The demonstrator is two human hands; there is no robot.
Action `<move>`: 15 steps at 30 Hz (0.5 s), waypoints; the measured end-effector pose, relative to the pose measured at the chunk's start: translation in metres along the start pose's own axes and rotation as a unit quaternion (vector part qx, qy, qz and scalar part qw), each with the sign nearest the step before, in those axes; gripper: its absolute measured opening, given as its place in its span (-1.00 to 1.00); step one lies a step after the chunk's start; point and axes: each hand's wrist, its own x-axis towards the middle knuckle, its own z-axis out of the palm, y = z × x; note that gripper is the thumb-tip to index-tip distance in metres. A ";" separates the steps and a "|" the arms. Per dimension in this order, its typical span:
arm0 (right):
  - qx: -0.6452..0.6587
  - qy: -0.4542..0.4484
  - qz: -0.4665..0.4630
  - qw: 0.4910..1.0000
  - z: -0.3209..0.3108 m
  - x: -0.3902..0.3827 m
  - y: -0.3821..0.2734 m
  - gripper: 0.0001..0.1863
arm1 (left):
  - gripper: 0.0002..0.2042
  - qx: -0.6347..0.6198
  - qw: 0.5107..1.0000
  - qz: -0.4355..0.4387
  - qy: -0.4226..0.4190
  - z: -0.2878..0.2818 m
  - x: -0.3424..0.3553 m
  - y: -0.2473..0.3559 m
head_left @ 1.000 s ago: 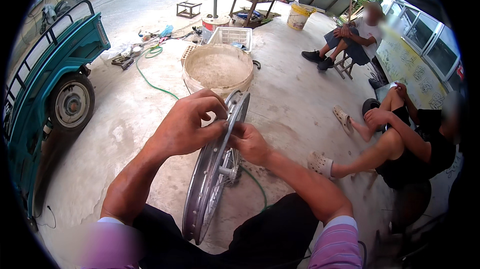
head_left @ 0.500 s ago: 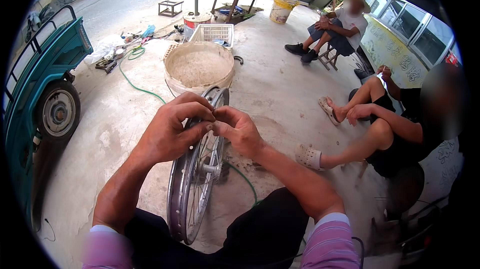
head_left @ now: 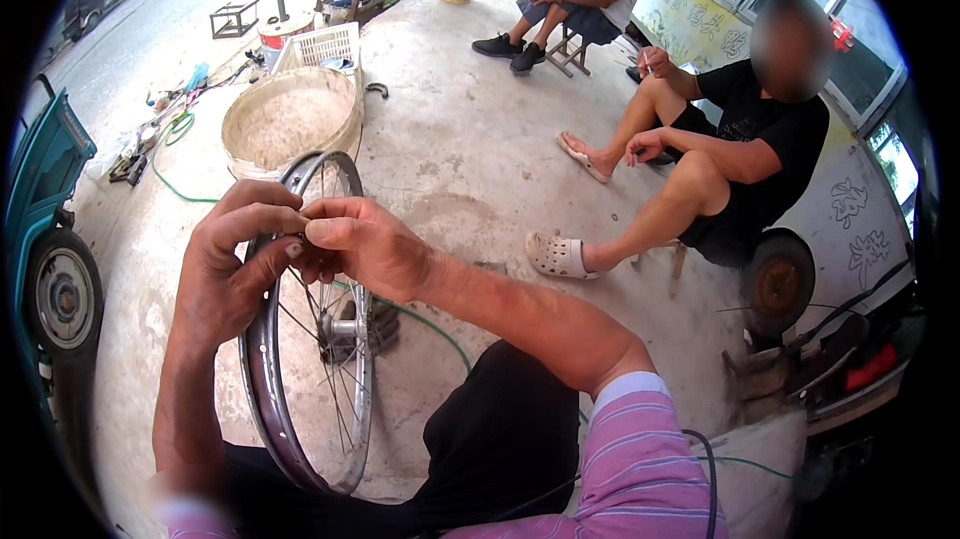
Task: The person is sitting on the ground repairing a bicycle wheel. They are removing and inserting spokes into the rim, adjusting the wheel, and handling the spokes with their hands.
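Your left hand and right hand both pinch the silver spoked metal wheel rim at twelve o'clock. Fingers clamp together there. A round tan basin sits beyond.

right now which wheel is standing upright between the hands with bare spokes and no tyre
The spoked wheel rim, pinched at its top by the left hand and right hand. The truck wheel at left wears a tyre.

Both hands seemingly on wheel rim

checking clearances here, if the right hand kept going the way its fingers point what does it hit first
The right hand points leftward at the wheel rim top. It would first meet the left hand's fingertips, which already seem to touch it there; depth is uncertain.
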 end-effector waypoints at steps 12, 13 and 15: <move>-0.181 0.122 0.074 0.973 -0.044 0.002 0.006 -0.76 | -0.69 0.061 0.995 -0.081 0.005 -0.003 0.000 0.006; -0.241 0.127 0.079 0.959 -0.053 -0.002 0.008 -0.76 | -0.69 0.077 0.994 -0.076 0.007 0.000 0.001 0.009; -0.351 0.125 0.087 0.924 -0.084 -0.005 0.026 -0.74 | -0.68 0.104 0.991 -0.085 0.021 0.002 0.001 0.012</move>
